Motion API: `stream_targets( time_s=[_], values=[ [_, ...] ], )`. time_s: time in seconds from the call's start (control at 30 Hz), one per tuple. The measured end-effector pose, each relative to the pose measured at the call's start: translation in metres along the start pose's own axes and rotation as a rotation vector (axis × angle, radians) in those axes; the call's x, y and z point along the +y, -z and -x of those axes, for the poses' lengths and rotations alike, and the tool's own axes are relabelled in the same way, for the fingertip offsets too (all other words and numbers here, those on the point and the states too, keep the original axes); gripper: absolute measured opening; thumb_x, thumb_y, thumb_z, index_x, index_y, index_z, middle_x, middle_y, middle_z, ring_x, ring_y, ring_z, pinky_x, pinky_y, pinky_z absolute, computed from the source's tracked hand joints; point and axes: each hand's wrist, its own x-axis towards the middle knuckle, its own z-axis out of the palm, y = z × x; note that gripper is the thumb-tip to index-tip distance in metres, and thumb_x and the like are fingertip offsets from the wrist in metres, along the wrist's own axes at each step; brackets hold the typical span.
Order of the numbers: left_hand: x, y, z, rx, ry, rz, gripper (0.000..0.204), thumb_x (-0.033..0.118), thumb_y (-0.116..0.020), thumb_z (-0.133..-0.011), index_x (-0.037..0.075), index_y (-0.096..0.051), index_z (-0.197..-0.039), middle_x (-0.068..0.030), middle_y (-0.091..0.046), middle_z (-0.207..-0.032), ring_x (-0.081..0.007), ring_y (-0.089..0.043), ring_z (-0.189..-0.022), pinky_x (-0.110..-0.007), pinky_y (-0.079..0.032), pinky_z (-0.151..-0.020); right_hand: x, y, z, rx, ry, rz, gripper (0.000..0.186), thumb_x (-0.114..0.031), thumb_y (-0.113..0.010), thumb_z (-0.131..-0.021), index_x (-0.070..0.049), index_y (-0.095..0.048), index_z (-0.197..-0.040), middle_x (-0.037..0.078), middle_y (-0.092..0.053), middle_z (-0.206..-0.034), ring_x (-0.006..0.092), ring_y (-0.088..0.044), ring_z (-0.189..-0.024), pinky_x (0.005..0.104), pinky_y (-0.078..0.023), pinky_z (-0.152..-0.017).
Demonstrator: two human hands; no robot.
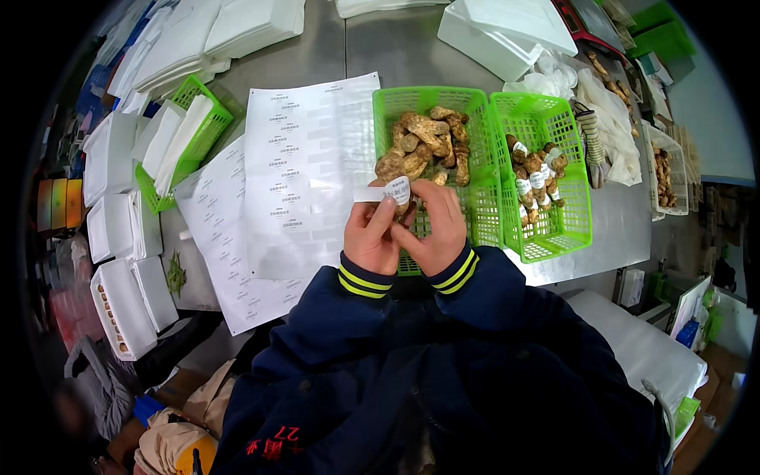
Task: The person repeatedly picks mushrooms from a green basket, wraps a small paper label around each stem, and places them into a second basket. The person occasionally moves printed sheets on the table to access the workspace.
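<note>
The mushroom (402,210) is held over the left green basket (488,218), the left hand (370,239) and right hand (436,228) both gripping it, probably to steady its white label (396,189); fingers hide the exact contact. The label sheet (332,158) lies left, conveniently reachable.

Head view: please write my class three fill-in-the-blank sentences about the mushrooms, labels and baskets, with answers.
1. The mushroom between the left hand and right hand bears a label coloured ____.
2. The two side-by-side baskets are coloured ____.
3. Of these two, the group of labelled mushrooms lies in the one on the ____.
Answers: white; green; right.
</note>
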Motion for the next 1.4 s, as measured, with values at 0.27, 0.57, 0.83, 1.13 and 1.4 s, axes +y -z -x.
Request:
stream_targets(
  time_s=[0.27,0.57,0.83,1.13,1.4],
  values=[
    [0.016,0.013,0.0,0.063,0.032,-0.25,0.017,0.011,-0.057,-0.085,0.001,-0.055,-0.099,-0.0061,-0.058,-0.095,-0.015,-0.053,-0.089,-0.031,-0.041,-0.077,-0.005,-0.001,-0.001,0.002,-0.132,-0.164,0.038,-0.007,-0.069,-0.067,0.003,-0.055,-0.101,0.015,-0.058,-0.086,0.0279,-0.057,-0.075,0.0323,-0.047,-0.067],
    [0.044,0.032,-0.005,-0.209,0.308,-0.257,0.032,0.01,-0.057,-0.083,0.001,-0.044,-0.111,-0.009,-0.052,-0.108,-0.02,-0.052,-0.098,-0.037,-0.042,-0.085,0.001,0.013,0.001,-0.427,-0.632,-1.037,0.034,-0.001,-0.061,-0.079,0.007,-0.051,-0.11,0.008,-0.059,-0.094,0.0107,-0.056,-0.088,0.023,-0.045,-0.074],
    [0.04,0.016,-0.001,-0.406,0.422,-0.222,0.044,0.001,-0.042,-0.083,-0.003,-0.032,-0.126,-0.0243,-0.04,-0.126,-0.0307,-0.049,-0.111,-0.039,-0.046,-0.086,0.019,0.009,0.027,-0.508,-0.993,-1.721,0.034,-0.012,-0.053,-0.082,0.007,-0.049,-0.109,0.015,-0.06,-0.093,0.0203,-0.059,-0.078,0.0286,-0.048,-0.072],
    [0.014,0.002,0.0,-0.373,0.404,-0.273,0.049,0.012,-0.053,-0.085,-0.004,-0.033,-0.127,-0.02,-0.05,-0.119,-0.0252,-0.053,-0.105,-0.035,-0.043,-0.088,0.033,0.032,0.044,-0.483,-0.912,-1.652,0.034,-0.009,-0.055,-0.081,0.006,-0.049,-0.111,0.014,-0.057,-0.096,0.0195,-0.056,-0.084,0.0295,-0.045,-0.075],
    [-0.01,0.014,-0.004,-0.343,0.377,-0.367,0.063,0.031,-0.053,-0.087,0.004,-0.022,-0.135,-0.0175,-0.036,-0.133,-0.0259,-0.035,-0.123,-0.035,-0.028,-0.101,0.097,0.11,0.036,0.034,-0.654,-0.852,0.027,-0.005,-0.062,-0.077,0.004,-0.058,-0.102,0.005,-0.062,-0.082,0.0104,-0.057,-0.07,0.0229,-0.046,-0.067]
  ],
)
